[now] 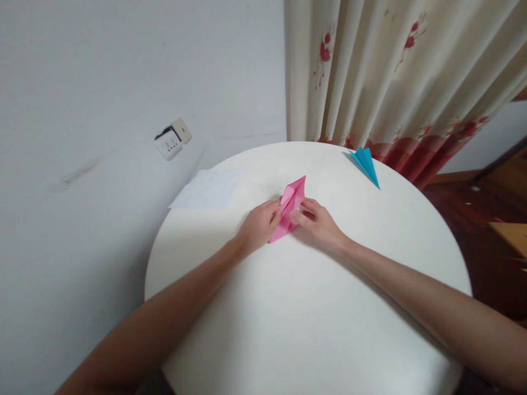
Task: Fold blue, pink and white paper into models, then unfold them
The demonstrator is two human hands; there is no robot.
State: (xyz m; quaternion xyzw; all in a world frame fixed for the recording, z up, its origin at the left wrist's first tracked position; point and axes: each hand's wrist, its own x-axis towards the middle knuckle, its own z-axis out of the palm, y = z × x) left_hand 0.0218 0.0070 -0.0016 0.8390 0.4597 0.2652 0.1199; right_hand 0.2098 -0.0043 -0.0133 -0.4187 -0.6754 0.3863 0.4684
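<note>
A folded sheet of pink paper (291,204) is held between my two hands, just above or on the white round table (313,318). It lies slanted, with a pointed corner at each end and creased flaps along its middle. My left hand (260,224) grips its left edge, fingers partly behind the paper. On the right side, my right hand (319,220) pinches the paper between thumb and fingers. Farther back on the right rests a blue paper plane (366,164), apart from both hands.
White paper (209,188) lies at the table's back left edge. A wall socket (168,144) sits on the white wall beyond it. A cream curtain with red flowers (370,71) hangs behind the table. Brown furniture (508,236) stands at the far right.
</note>
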